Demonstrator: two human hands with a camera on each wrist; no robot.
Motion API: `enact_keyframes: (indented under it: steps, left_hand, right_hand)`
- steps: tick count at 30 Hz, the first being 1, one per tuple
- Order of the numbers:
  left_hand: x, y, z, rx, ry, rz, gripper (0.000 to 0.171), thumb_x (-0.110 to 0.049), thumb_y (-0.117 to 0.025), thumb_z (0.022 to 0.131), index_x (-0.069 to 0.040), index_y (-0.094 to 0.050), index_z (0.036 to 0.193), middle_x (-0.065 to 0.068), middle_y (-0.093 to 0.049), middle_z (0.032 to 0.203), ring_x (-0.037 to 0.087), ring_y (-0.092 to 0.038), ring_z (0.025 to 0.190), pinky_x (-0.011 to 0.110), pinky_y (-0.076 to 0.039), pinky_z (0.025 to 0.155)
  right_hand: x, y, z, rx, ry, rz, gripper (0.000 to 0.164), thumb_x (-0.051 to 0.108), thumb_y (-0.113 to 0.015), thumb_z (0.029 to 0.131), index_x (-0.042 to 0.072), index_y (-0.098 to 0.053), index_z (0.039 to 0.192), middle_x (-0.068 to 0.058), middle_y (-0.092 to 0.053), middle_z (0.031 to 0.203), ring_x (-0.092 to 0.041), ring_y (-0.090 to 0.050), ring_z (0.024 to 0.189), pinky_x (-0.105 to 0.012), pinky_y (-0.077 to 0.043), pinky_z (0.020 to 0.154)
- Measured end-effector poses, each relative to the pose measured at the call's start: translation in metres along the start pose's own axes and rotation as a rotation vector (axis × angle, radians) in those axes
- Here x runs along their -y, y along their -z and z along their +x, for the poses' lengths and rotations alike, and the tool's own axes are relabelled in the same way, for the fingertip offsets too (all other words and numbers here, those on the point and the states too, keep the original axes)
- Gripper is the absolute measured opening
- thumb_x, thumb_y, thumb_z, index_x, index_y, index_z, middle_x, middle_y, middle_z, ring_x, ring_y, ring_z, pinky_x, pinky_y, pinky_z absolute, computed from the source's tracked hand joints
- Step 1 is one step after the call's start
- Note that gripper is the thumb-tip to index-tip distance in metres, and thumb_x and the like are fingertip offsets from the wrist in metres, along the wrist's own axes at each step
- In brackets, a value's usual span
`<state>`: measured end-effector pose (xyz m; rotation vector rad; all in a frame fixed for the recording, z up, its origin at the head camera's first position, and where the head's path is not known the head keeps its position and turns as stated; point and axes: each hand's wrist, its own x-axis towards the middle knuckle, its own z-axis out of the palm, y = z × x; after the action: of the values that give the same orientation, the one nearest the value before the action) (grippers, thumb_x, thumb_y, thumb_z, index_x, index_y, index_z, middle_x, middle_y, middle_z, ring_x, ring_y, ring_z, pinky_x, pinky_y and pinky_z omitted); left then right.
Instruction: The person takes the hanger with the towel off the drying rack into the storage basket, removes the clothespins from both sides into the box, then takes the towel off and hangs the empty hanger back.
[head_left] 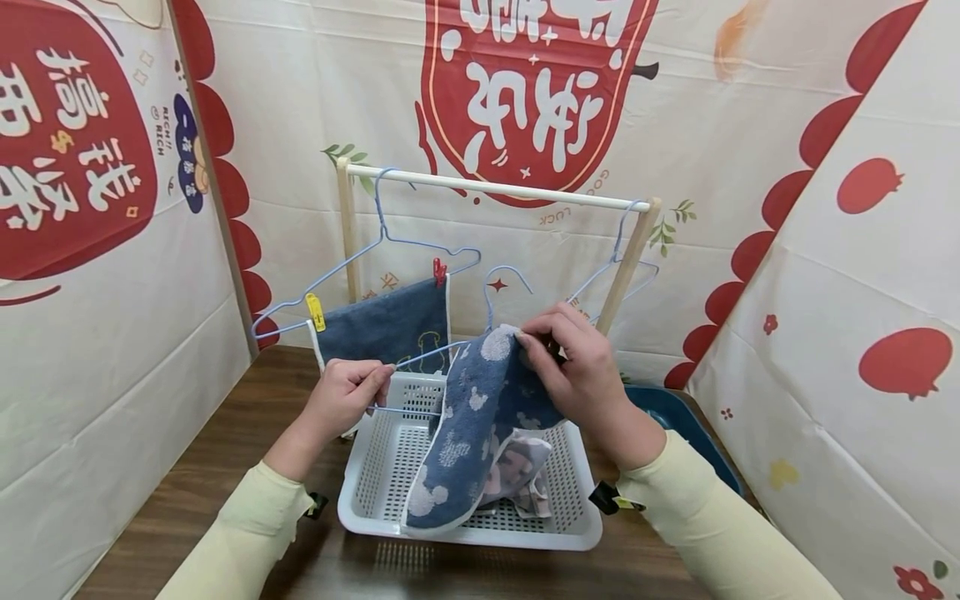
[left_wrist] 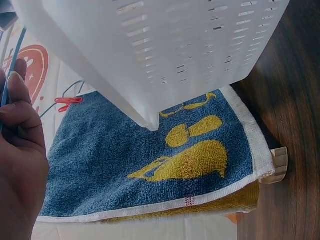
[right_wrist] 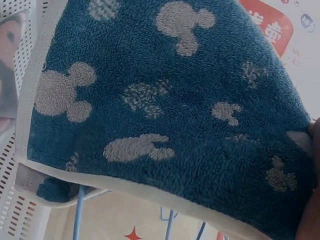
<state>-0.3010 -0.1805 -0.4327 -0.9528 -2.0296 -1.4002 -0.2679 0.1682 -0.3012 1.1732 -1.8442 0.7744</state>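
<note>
In the head view my left hand (head_left: 348, 396) grips one end of a blue wire hanger (head_left: 504, 268), held above the basket with its hook upward. A blue towel with pale mouse-head shapes (head_left: 453, 446) hangs over the hanger's other side and hides part of it. My right hand (head_left: 581, 362) pinches this towel near its top corner. In the right wrist view the patterned towel (right_wrist: 150, 100) fills most of the picture, and blue hanger wire (right_wrist: 78, 215) shows below its pale edge. Fingers of the left hand (left_wrist: 22, 125) curl round the wire in the left wrist view.
A white basket (head_left: 468, 535) on the wooden table holds a printed cloth (head_left: 517, 471). Behind it, a rack (head_left: 510, 190) carries hangers; a dark blue towel (head_left: 382, 321) hangs there by a yellow clip (head_left: 316, 312) and red clip (head_left: 439, 272). A teal tub (head_left: 690, 429) stands right.
</note>
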Motion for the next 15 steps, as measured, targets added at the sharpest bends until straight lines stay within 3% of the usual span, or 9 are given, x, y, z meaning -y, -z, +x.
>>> enact_keyframes:
  steps: [2,5,10,15]
  left_hand:
    - [0.000,0.000,0.000,-0.001,0.004,-0.006,0.044,0.005,-0.064,0.108,-0.017,-0.067,0.071,-0.003,-0.064,0.063,0.012,-0.054,0.051,0.026,-0.048,0.046]
    - [0.001,0.000,-0.001,0.000,0.014,-0.007,0.043,0.005,-0.064,0.108,-0.018,-0.068,0.072,-0.004,-0.063,0.064,0.012,-0.054,0.052,0.026,-0.049,0.046]
    - [0.002,0.000,-0.001,0.005,0.024,0.000,0.043,0.005,-0.065,0.108,-0.018,-0.068,0.072,-0.004,-0.064,0.064,0.012,-0.055,0.052,0.027,-0.049,0.047]
    - [0.001,0.000,-0.001,0.002,0.024,0.000,0.042,0.005,-0.065,0.108,-0.017,-0.069,0.072,-0.003,-0.064,0.064,0.013,-0.055,0.052,0.027,-0.050,0.047]
  right_hand:
    - [-0.001,0.000,0.001,-0.017,0.013,0.005,0.007,-0.002,-0.075,0.101,0.002,-0.074,0.106,-0.008,-0.066,0.097,-0.016,-0.053,0.077,-0.024,-0.044,0.066]
    - [0.000,0.001,0.003,-0.035,0.011,0.019,0.002,0.002,-0.073,0.104,0.001,-0.073,0.106,-0.009,-0.066,0.097,-0.017,-0.053,0.077,-0.023,-0.044,0.066]
    - [0.001,0.004,0.006,-0.054,0.010,0.028,0.010,0.008,-0.070,0.109,0.000,-0.074,0.107,-0.009,-0.065,0.096,-0.017,-0.053,0.077,-0.023,-0.044,0.066]
    - [0.002,0.007,0.011,-0.073,0.004,0.027,0.005,-0.002,-0.073,0.102,-0.001,-0.073,0.106,-0.009,-0.065,0.095,-0.017,-0.053,0.076,-0.024,-0.044,0.067]
